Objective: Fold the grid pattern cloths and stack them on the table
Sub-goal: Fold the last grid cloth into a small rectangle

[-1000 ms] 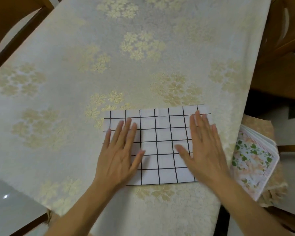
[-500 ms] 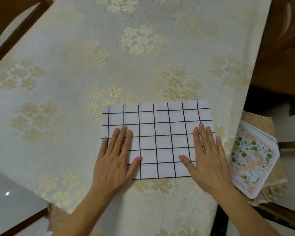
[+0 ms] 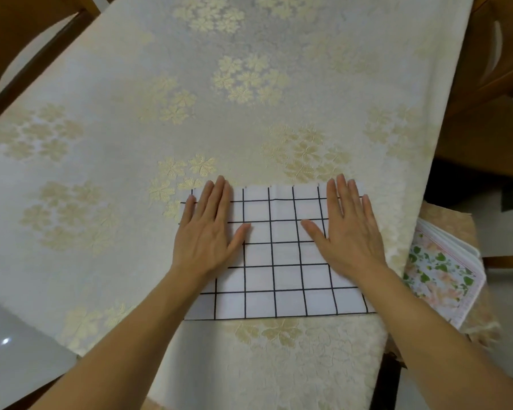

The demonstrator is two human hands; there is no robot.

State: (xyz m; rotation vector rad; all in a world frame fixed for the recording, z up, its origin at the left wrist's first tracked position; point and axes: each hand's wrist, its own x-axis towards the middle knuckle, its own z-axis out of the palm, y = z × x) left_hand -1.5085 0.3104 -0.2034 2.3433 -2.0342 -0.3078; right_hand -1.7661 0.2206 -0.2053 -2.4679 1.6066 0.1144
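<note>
I have my left hand [image 3: 208, 232] and right hand [image 3: 348, 232] spread flat, fingers straight, on the white black-gridded folded cloth [image 3: 279, 261], probably pressing out its creases. It lies on the near part of the cream floral-clothed table [image 3: 160, 84].

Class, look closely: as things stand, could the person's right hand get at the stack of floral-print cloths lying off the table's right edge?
Probably yes. The right hand lies flat on the white black-grid cloth, holding nothing, and the stack of floral-print cloths sits just past the table edge on that side, with nothing between them.
</note>
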